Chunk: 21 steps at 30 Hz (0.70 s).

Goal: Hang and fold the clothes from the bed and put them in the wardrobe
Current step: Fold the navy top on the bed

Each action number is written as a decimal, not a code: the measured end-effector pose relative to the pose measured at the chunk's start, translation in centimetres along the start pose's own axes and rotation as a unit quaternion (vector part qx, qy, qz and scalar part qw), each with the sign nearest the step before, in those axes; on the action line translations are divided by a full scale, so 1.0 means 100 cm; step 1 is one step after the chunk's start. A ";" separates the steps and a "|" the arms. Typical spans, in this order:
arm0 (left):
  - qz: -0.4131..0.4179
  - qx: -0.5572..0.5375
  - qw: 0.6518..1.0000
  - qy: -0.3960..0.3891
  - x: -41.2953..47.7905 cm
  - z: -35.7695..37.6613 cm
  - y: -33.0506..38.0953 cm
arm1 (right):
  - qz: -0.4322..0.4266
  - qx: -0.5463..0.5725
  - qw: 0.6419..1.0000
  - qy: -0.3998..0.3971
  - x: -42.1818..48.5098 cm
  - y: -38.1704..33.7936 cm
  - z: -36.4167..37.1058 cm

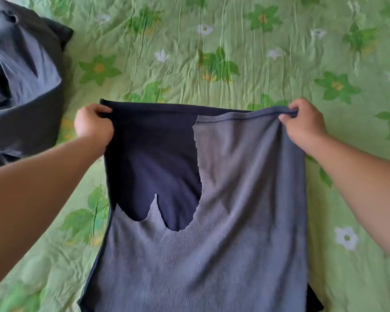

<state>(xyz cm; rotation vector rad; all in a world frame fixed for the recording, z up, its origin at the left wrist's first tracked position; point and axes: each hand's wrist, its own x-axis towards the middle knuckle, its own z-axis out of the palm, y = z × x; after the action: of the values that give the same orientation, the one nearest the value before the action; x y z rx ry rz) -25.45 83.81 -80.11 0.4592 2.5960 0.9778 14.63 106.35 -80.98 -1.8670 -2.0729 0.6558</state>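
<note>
Bright, even daylight, soft shadows; slight motion blur and wide-angle edge stretch.

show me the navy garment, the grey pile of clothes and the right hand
navy garment (234,199), head view, on its paler inner face
grey pile of clothes (20,70), head view, on its middle folds
right hand (305,123), head view, on the back of the hand

Matt knit garment (223,221) – fuzzy grey inside; crinkled cotton bedspread (234,41).
</note>
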 end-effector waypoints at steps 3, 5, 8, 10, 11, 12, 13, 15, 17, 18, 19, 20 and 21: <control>0.003 0.064 0.998 -0.013 0.007 -0.007 -0.011 | -0.001 -0.043 0.999 -0.032 0.007 -0.003 0.001; 0.002 0.151 0.987 -0.048 0.004 -0.004 -0.013 | 0.006 -0.082 0.995 -0.057 0.009 0.000 0.004; 0.100 0.236 0.966 -0.017 -0.011 0.005 -0.002 | 0.027 -0.073 0.992 -0.095 0.008 0.006 0.006; 0.229 0.185 0.953 -0.070 -0.027 0.023 0.016 | 0.053 0.005 0.994 -0.094 0.008 0.006 0.005; 0.270 0.157 0.942 -0.122 -0.037 0.035 0.027 | 0.064 0.044 0.993 -0.086 0.008 0.006 0.004; 0.285 0.137 0.933 -0.172 -0.048 0.048 0.039 | 0.073 0.079 0.991 -0.073 0.008 0.006 0.003; 0.281 0.128 0.928 -0.209 -0.057 0.061 0.050 | 0.080 0.104 0.990 -0.061 0.007 0.006 0.002; 0.246 0.122 0.929 -0.247 -0.068 0.084 0.068 | 0.082 0.117 0.988 -0.050 0.006 0.009 0.001; 0.216 0.107 0.938 -0.251 -0.073 0.100 0.078 | 0.074 0.098 0.991 -0.052 0.003 0.013 0.001; 0.209 0.108 0.939 -0.252 -0.074 0.104 0.081 | 0.074 0.090 0.992 -0.049 0.002 0.015 0.000; 0.211 0.120 0.937 -0.251 -0.074 0.108 0.084 | 0.076 0.093 0.992 -0.043 0.001 0.016 0.000; 0.217 0.134 0.934 -0.248 -0.073 0.109 0.086 | 0.082 0.105 0.990 -0.038 0.002 0.018 0.000; 0.225 0.144 0.933 -0.241 -0.073 0.109 0.089 | 0.090 0.124 0.988 -0.033 0.003 0.019 -0.001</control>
<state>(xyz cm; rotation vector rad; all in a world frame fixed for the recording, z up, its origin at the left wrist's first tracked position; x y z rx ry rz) -12.84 93.40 -80.49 1.2432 2.2153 0.5030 16.26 106.77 -81.90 -1.9232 -1.7757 0.9833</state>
